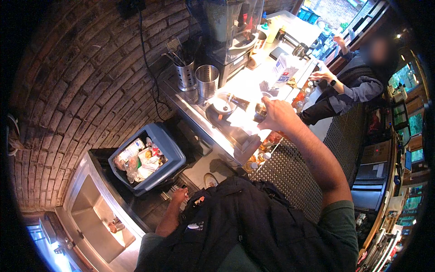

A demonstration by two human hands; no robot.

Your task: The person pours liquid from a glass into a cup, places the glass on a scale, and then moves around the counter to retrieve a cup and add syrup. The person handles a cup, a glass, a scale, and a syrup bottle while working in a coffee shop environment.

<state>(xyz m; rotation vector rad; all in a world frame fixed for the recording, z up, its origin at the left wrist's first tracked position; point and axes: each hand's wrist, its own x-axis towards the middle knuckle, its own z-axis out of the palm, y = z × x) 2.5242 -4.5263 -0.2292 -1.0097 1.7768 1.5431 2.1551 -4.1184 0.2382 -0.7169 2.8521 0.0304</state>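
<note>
My right hand (278,114) grips a dark glass bottle (241,102) above the steel counter (200,119). The bottle lies nearly sideways, its neck pointing left over a white bowl (222,97) with something small and dark inside. Glare washes out part of the bottle and the counter around it, so I cannot tell whether liquid runs out. Low at my side, my left hand (180,195) has its fingers curled beside my black apron (238,217). A small dark tip shows at those fingers; whether they hold something is unclear.
Behind the bowl stand a perforated steel utensil holder (185,76), a steel cup (206,81) and a large blender (231,40). A milk carton (283,71) is farther right. A full trash bin (173,149) and a sink (91,217) lie left. A co-worker (357,81) stands right.
</note>
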